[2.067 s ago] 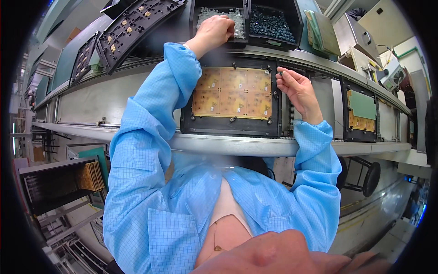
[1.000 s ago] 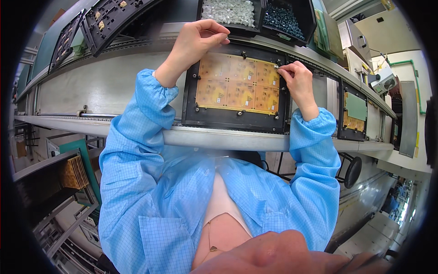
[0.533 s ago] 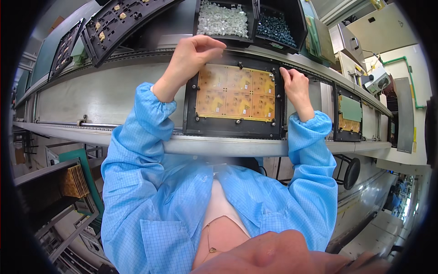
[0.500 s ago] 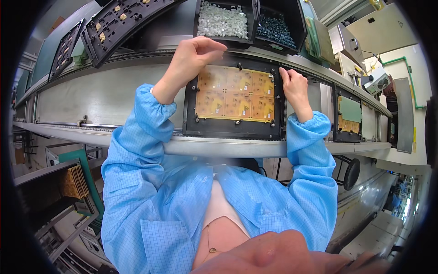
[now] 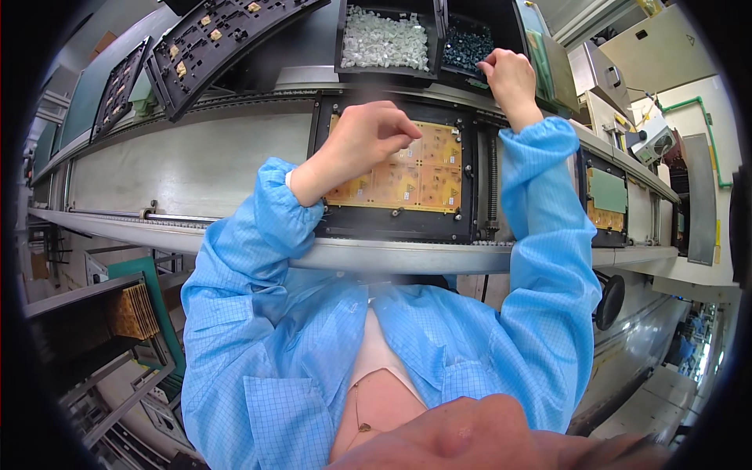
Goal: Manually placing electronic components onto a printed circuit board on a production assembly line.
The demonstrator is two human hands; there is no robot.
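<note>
One hand, the right, moved to dark parts.

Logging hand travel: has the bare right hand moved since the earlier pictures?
Yes: judged against the black plastic bin of dark-blue parts, the right hand moved forward from beside the rectangular yellow-brown circuit panel to the bin's near side.

Front rail smooth metal; sleeve cloth; blue pieces glossy.

Yellow circuit panel, lying flat, dark parts, heaped
</note>
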